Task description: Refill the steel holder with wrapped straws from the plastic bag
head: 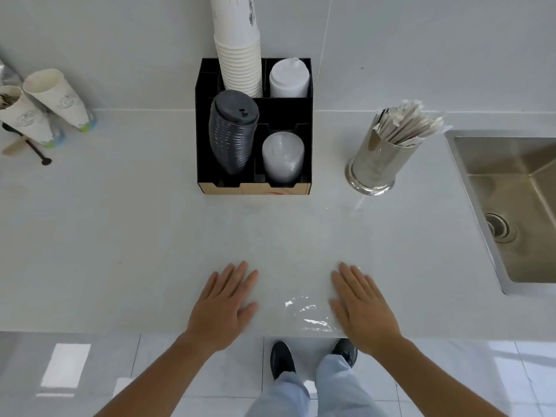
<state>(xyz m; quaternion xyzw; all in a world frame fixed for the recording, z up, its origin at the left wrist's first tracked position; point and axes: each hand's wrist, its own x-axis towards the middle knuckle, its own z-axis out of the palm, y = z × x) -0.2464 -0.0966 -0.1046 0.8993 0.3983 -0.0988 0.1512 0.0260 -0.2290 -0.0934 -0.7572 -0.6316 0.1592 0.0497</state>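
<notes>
Wrapped straws [406, 124] in steel holder [376, 164]

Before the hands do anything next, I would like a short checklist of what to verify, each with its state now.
1. Steel holder stands upright on the counter: ok.
2. Wrapped straws are in the holder, leaning right: ok.
3. Plastic bag lies flat between the hands, with no straws visible in it: ok, it seems empty.
4. Left hand is flat on the counter and holds nothing: ok.
5. Right hand is flat, resting on the edge of the bag, and grips nothing: ok.
6. Holder is filled to its full capacity: cannot tell.
</notes>
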